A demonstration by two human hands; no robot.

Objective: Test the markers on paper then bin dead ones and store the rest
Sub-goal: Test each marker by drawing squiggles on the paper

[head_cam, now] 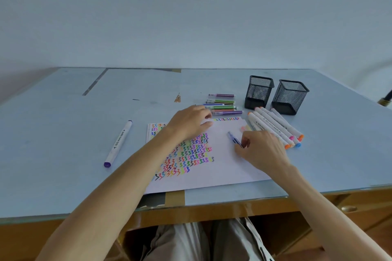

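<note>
Head view suggests testing is far along: squiggle-filled white paper sheet point(222, 165), both black mesh pen holders point(257, 92) seemingly empty, right hand point(262, 150) gripping a thin blue marker point(235, 139), left hand point(191, 121) resting loosely curled on the paper.

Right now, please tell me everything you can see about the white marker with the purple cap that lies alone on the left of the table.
The purple-capped marker is a thick white barrel, plastic by its look, with dark print along its side too small to read. A purple cap closes the near end; the far end is dark. It lies flat on the pale blue table, slanting away, left of the paper and apart from it. Neither hand touches it.
</note>
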